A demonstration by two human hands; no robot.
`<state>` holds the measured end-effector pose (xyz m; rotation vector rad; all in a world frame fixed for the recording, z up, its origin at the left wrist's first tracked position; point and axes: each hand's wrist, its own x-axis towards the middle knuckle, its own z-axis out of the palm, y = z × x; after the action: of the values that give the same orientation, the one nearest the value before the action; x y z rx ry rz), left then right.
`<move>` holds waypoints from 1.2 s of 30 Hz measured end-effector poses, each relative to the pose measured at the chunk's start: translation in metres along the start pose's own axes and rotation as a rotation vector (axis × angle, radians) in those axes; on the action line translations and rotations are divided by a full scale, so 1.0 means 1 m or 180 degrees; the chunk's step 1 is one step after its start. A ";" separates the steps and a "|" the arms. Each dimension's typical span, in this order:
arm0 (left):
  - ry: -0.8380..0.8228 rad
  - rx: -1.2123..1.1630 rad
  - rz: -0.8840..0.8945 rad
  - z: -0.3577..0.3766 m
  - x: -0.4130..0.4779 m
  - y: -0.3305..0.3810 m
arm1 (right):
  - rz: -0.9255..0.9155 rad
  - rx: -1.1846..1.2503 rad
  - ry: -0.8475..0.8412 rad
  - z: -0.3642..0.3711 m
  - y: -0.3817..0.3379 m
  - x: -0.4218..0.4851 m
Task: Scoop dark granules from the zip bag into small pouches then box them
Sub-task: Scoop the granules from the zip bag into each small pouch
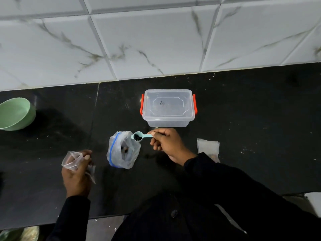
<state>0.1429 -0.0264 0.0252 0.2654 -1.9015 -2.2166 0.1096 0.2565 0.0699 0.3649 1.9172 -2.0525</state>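
Zip bag [123, 150]: open for dipping.
My right grip [165, 141]: pinches loaded scoop [138, 137] level.
My left grip [76, 173]: holds pouch [71, 160] ready.

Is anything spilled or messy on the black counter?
Little pale specks dot the counter, mostly right of the box. They look like crumbs, nothing freshly spilled. The spoon in the right hand holds dark granules by the zip bag.

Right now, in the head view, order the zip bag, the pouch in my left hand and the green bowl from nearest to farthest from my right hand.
1. Zip bag, just left of the right hand holding the spoon.
2. Pouch, farther left, held by the left hand.
3. Green bowl, at the far left.
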 end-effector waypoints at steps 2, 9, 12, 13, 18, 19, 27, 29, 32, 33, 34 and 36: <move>-0.0197 0.0054 0.0280 0.019 -0.004 0.025 | -0.0083 0.0150 0.0010 -0.004 -0.019 -0.012; -0.0937 0.0119 0.0655 0.105 -0.020 0.073 | -0.0740 0.0390 -0.0420 -0.012 -0.100 -0.066; -0.1086 0.0164 0.0797 0.123 -0.014 0.087 | -0.1077 0.0209 -0.0635 -0.014 -0.129 -0.085; -0.1161 0.0203 0.0845 0.130 -0.014 0.093 | -0.1177 0.0137 -0.0662 -0.015 -0.135 -0.089; -0.1570 0.0167 0.0983 0.152 -0.014 0.112 | -0.1607 -0.0416 -0.0603 -0.016 -0.144 -0.094; -0.1591 0.0157 0.0981 0.154 -0.013 0.112 | -0.1678 -0.0516 -0.0585 -0.016 -0.142 -0.093; -0.1576 0.0009 0.0999 0.164 -0.014 0.123 | -0.2226 -0.1008 -0.0621 -0.020 -0.141 -0.092; -0.1623 -0.0006 0.0970 0.165 -0.014 0.123 | -0.2164 -0.1035 -0.0620 -0.022 -0.143 -0.091; -0.1662 0.0034 0.0988 0.168 -0.013 0.124 | -0.2076 -0.1043 -0.0690 -0.025 -0.145 -0.091; -0.1666 -0.0002 0.0977 0.168 -0.012 0.125 | -0.2055 -0.1046 -0.0711 -0.026 -0.146 -0.091; -0.1668 -0.0060 0.0957 0.169 -0.012 0.125 | -0.2039 -0.1066 -0.0721 -0.026 -0.146 -0.091; -0.1679 -0.0125 0.0958 0.170 -0.011 0.126 | -0.2031 -0.1113 -0.0712 -0.028 -0.147 -0.091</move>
<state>0.1126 0.1201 0.1755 -0.6321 -1.9581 -2.2529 0.1354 0.2975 0.2380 -0.6057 2.3840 -1.9062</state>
